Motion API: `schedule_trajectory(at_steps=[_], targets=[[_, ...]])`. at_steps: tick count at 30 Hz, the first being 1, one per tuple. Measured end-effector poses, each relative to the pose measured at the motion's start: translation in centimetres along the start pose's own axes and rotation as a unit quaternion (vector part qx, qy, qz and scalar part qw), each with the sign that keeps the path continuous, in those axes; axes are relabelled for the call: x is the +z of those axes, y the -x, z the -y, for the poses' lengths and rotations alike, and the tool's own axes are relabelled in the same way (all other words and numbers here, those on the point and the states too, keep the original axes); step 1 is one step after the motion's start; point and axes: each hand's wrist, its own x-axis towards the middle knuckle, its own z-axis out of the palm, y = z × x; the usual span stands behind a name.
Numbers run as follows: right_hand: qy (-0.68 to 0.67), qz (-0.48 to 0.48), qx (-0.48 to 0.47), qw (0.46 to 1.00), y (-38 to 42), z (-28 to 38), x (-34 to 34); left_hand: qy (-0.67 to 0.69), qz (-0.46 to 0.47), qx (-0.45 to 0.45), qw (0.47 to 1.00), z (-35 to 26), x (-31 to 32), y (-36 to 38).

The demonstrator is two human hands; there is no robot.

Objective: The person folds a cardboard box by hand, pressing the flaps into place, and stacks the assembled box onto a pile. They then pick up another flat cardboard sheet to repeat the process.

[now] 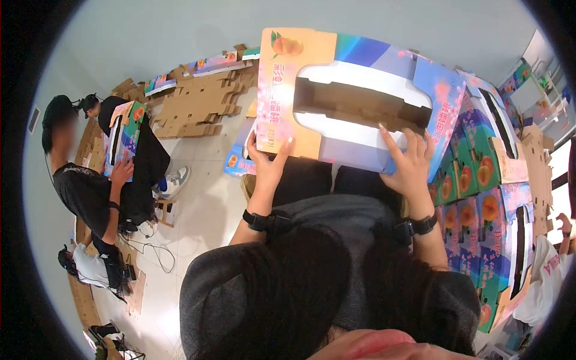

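A cardboard peach gift box [366,150] with a printed orange-and-blue sleeve is held in front of me, tilted toward the camera. A long cut-out in its white top shows the brown inside. My left hand [271,165] grips the near left corner, thumb on the orange face and the other fingers at the side. Along the near right edge, my right hand [409,157] holds the box with its fingers spread over the white and lilac panel; its thumb is partly hidden. Below the left corner, another printed box piece [239,157] shows partly.
Finished-looking peach boxes [480,234] are stacked close on my right. Flat brown cardboard sheets [201,102] lie on the floor ahead. At left, a person in black [90,198] handles a similar box [125,135]. Cables [159,252] run across the floor. Another person's sleeve [543,288] shows at right.
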Motion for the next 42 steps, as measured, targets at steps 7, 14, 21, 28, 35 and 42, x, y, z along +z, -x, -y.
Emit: schedule_trajectory(at_steps=[7,14,21,28,35,42], targets=[[-0.003,0.006,-0.001,1.000,-0.2,-0.1,-0.1,0.016,0.098,-0.051,0.994,-2.9,-0.2,-0.3],[-0.007,0.017,0.000,1.000,-0.5,-0.2,-0.4,0.066,0.118,-0.182,0.974,-3.9,-0.2,-0.1],[-0.007,0.019,-0.003,1.000,-0.6,-0.1,-0.5,0.064,0.090,-0.139,0.984,-3.8,0.7,0.1],[-0.053,0.042,-0.016,0.998,-1.6,-1.0,-0.7,0.070,0.087,-0.121,0.986,-3.8,0.8,-0.1],[-0.078,0.080,0.016,0.994,-3.3,0.2,0.9,0.095,0.053,-0.132,0.985,-4.2,1.5,-1.3],[-0.047,0.070,-0.005,0.996,-2.8,0.8,1.2,0.104,0.035,-0.108,0.988,-3.2,1.5,-0.3]])
